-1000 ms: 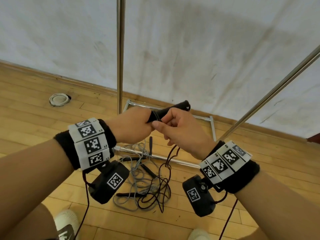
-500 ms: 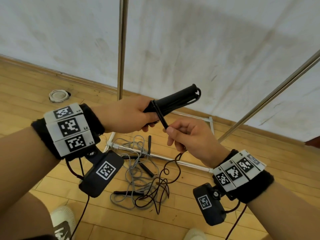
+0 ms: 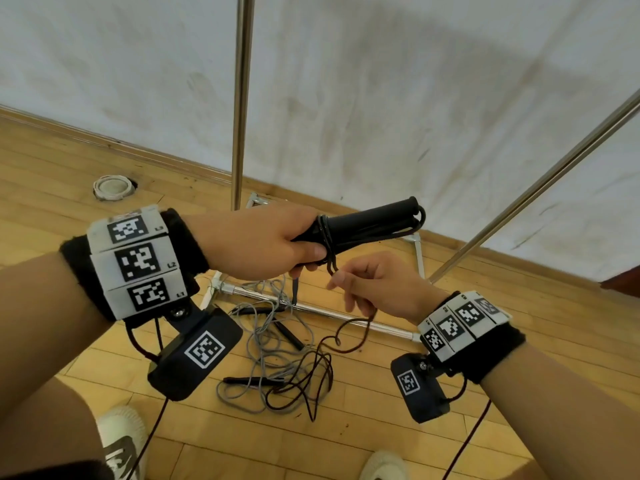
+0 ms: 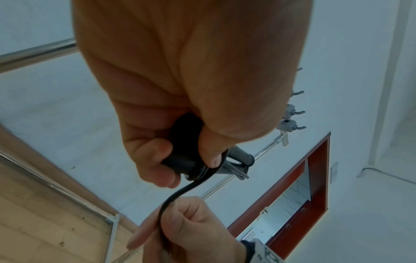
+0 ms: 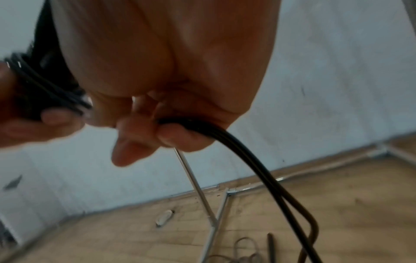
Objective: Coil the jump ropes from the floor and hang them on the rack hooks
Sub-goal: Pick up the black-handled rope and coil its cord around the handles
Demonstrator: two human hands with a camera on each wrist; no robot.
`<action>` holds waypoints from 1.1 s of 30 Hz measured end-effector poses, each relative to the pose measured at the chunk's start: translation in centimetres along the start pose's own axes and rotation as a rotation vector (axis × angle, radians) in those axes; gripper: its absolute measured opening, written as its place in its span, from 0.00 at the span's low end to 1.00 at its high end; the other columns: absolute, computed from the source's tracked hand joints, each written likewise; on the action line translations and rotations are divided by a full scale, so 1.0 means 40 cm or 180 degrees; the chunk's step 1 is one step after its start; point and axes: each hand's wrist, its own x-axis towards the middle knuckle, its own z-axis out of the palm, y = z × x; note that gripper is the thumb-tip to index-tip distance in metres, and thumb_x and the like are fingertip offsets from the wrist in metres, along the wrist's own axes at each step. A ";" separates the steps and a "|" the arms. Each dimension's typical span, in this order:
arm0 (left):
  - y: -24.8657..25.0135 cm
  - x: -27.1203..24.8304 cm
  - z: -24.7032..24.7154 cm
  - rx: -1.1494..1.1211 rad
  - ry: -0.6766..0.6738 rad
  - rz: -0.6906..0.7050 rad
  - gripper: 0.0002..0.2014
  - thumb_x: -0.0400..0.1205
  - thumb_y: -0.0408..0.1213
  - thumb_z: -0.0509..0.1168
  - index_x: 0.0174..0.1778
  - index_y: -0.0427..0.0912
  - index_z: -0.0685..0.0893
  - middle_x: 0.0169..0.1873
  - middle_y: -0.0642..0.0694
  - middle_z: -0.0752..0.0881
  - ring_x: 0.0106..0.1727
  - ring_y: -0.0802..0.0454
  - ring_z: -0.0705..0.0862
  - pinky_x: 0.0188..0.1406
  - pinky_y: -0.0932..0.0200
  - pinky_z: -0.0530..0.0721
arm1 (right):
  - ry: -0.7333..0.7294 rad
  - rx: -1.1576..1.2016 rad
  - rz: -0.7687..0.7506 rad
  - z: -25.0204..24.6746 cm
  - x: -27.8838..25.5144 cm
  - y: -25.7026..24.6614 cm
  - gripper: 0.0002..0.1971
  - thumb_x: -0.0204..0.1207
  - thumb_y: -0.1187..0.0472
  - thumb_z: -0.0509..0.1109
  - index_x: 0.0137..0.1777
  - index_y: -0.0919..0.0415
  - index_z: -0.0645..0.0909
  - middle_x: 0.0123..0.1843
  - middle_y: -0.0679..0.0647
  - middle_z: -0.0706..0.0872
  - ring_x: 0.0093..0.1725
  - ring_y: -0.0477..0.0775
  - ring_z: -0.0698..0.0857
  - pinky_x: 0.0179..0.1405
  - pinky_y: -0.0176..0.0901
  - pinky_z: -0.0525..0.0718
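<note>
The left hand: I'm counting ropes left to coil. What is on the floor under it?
Under the left hand: tangled grey rope and dark rope. The wrist camera hides some.

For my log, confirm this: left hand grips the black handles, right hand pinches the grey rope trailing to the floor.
Wrong colour. The right hand pinches the black rope, not the grey rope, which lies on the floor; the right wrist view shows it. The left hand does grip the black handles.
</note>
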 end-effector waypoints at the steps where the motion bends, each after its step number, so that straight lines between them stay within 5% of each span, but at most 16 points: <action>1: 0.002 -0.002 0.001 0.0015 -0.0067 0.0011 0.03 0.88 0.41 0.60 0.54 0.52 0.79 0.38 0.53 0.86 0.38 0.55 0.86 0.41 0.54 0.86 | -0.0007 -0.0272 0.0062 0.000 0.002 0.006 0.15 0.79 0.40 0.67 0.46 0.47 0.90 0.31 0.52 0.89 0.24 0.46 0.78 0.28 0.35 0.78; 5: 0.013 -0.013 0.004 0.0093 -0.0376 0.0088 0.05 0.88 0.41 0.60 0.49 0.57 0.78 0.38 0.53 0.86 0.39 0.56 0.85 0.41 0.59 0.84 | -0.0285 -0.1092 0.0207 -0.001 0.008 0.009 0.19 0.82 0.35 0.58 0.46 0.43 0.86 0.30 0.41 0.83 0.29 0.41 0.79 0.35 0.39 0.79; 8: 0.021 -0.021 0.005 0.0144 -0.0616 0.0101 0.08 0.87 0.40 0.61 0.47 0.60 0.77 0.34 0.61 0.84 0.35 0.62 0.82 0.37 0.69 0.78 | -0.0537 -0.1037 0.0423 -0.013 0.012 0.001 0.13 0.86 0.52 0.62 0.40 0.48 0.80 0.29 0.37 0.84 0.32 0.36 0.82 0.43 0.39 0.82; 11: 0.021 -0.022 0.023 0.0567 -0.0919 0.0023 0.04 0.86 0.43 0.62 0.46 0.55 0.76 0.36 0.54 0.85 0.35 0.59 0.82 0.37 0.63 0.79 | -0.0718 -0.1399 0.0175 -0.027 0.027 -0.013 0.07 0.81 0.68 0.69 0.42 0.58 0.82 0.34 0.44 0.83 0.34 0.42 0.80 0.41 0.38 0.78; 15: 0.016 -0.013 0.057 0.1118 -0.1212 -0.0154 0.05 0.86 0.46 0.62 0.44 0.56 0.74 0.37 0.54 0.82 0.34 0.60 0.80 0.35 0.62 0.76 | -0.0650 -0.1905 0.0033 -0.023 0.029 -0.022 0.15 0.83 0.49 0.66 0.34 0.50 0.79 0.29 0.47 0.80 0.31 0.46 0.77 0.31 0.38 0.73; 18: 0.004 -0.002 0.075 0.1535 -0.1327 -0.0315 0.06 0.86 0.48 0.61 0.45 0.54 0.73 0.39 0.52 0.80 0.33 0.58 0.77 0.32 0.60 0.73 | -0.0568 -0.2081 0.0029 -0.026 0.037 -0.033 0.17 0.81 0.43 0.66 0.39 0.53 0.84 0.30 0.49 0.82 0.31 0.49 0.78 0.30 0.42 0.73; 21: -0.006 0.007 0.086 0.1760 -0.1386 -0.0399 0.07 0.87 0.49 0.60 0.47 0.52 0.73 0.39 0.52 0.79 0.34 0.57 0.77 0.31 0.60 0.72 | -0.0497 -0.2131 -0.0042 -0.030 0.052 -0.060 0.13 0.83 0.45 0.66 0.44 0.50 0.85 0.34 0.45 0.84 0.34 0.43 0.80 0.32 0.40 0.74; 25: -0.021 0.014 0.110 0.1932 -0.1350 -0.0533 0.09 0.87 0.50 0.58 0.50 0.49 0.75 0.38 0.51 0.81 0.33 0.54 0.80 0.29 0.60 0.76 | -0.0414 -0.2275 -0.0137 -0.015 0.058 -0.084 0.12 0.83 0.49 0.66 0.50 0.54 0.87 0.42 0.45 0.86 0.42 0.47 0.82 0.38 0.41 0.76; 30: -0.042 0.033 0.087 0.1846 -0.0866 -0.0811 0.09 0.86 0.45 0.59 0.53 0.44 0.77 0.41 0.46 0.84 0.35 0.51 0.82 0.30 0.58 0.81 | 0.0234 -0.2234 -0.0307 -0.003 0.043 -0.111 0.08 0.84 0.51 0.66 0.44 0.51 0.82 0.36 0.38 0.77 0.37 0.37 0.75 0.34 0.31 0.66; 33: -0.051 0.038 0.080 0.1794 -0.0655 -0.0803 0.06 0.86 0.42 0.58 0.45 0.47 0.76 0.38 0.46 0.83 0.30 0.53 0.78 0.25 0.62 0.73 | 0.0421 -0.2232 -0.0466 0.008 0.030 -0.133 0.13 0.85 0.54 0.63 0.39 0.53 0.80 0.32 0.41 0.77 0.34 0.40 0.76 0.33 0.34 0.68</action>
